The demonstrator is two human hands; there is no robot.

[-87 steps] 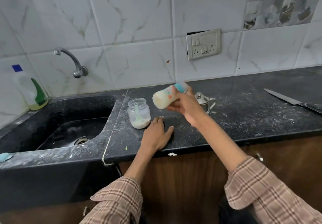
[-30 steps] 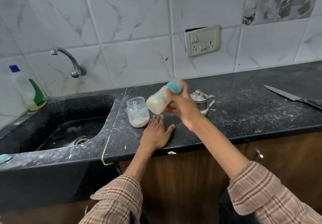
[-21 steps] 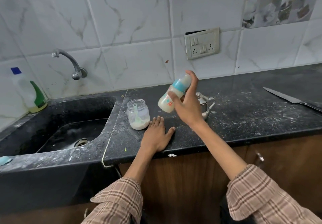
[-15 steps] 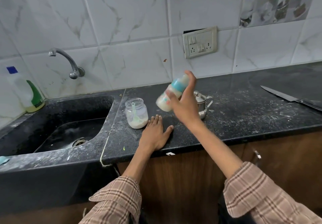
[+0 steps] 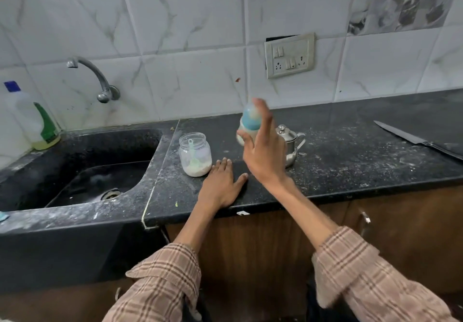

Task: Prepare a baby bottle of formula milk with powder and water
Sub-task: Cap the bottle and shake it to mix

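Observation:
My right hand grips the baby bottle in the air above the black counter. The bottle is blurred, nearly upright, with a blue collar and clear cap on top and milky liquid inside. Flat on the counter near its front edge rests my left hand, fingers straight, holding nothing. Just left of that hand stands an open glass jar with white powder at the bottom and a pale green scoop in it. A small steel pot with a lid and spout stands behind my right hand.
A black sink lies to the left under a curved wall tap. A detergent bottle stands at the sink's far left corner. A long knife lies on the counter at the right. White powder dusts the counter.
My right hand has swung the bottle from tilted on its side to nearly upright and a little higher. The left hand has stayed flat on the counter.

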